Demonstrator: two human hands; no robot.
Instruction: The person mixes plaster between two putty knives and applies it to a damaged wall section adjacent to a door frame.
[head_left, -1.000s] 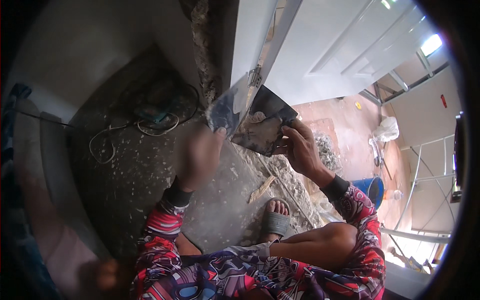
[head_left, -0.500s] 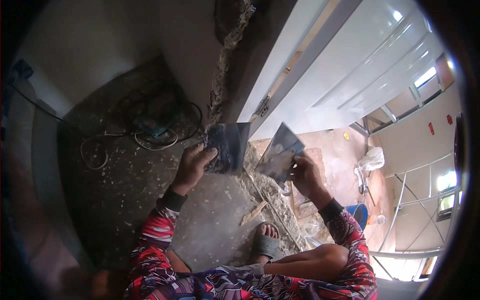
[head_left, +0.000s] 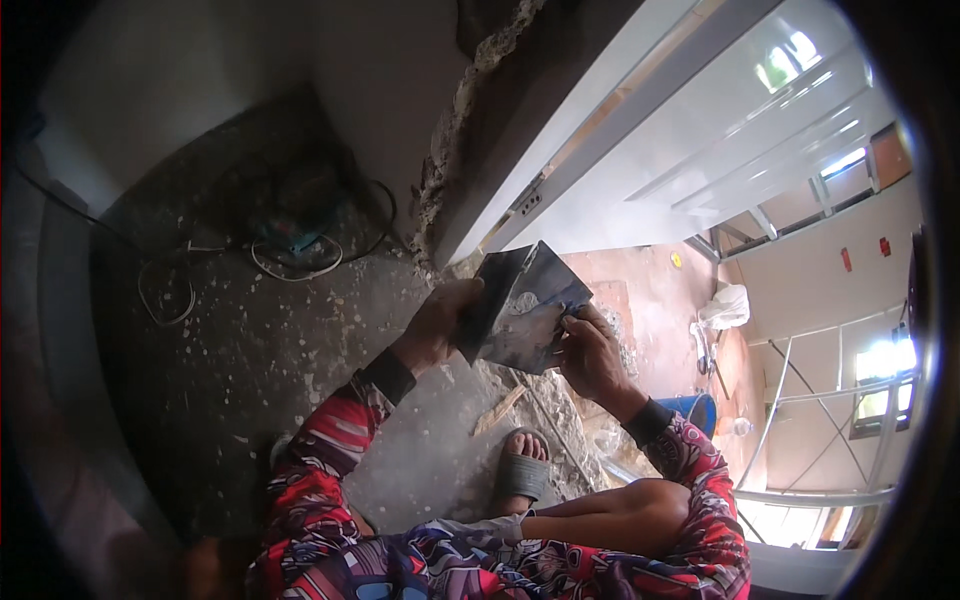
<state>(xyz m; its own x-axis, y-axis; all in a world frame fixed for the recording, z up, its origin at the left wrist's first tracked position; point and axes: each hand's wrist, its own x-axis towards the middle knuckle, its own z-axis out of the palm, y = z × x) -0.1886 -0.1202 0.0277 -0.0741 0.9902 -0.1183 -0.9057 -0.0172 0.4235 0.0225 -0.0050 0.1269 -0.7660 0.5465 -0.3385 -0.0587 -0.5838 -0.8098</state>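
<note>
My left hand [head_left: 440, 322] is closed on the outer edge of a dark, flat, tile-like piece [head_left: 494, 284]. My right hand [head_left: 597, 358] grips a second tile-like piece [head_left: 545, 290], grey and glossy with a pale smudge across its face. Both pieces are raised in front of me, edges together or nearly so, at an angle like an open book. Whether they actually touch I cannot tell. Part of the left fingers is hidden behind the dark piece.
A white panelled door [head_left: 690, 150] stands open beyond my hands, beside a rough broken wall edge [head_left: 440, 160]. A teal power tool [head_left: 300, 235] with cables lies on the speckled floor at left. To the right are a blue bucket [head_left: 697, 412] and a metal frame [head_left: 800, 395].
The two pieces, held apart before, have come together. My left hand has moved right and turned its piece; my right hand has shifted slightly left.
</note>
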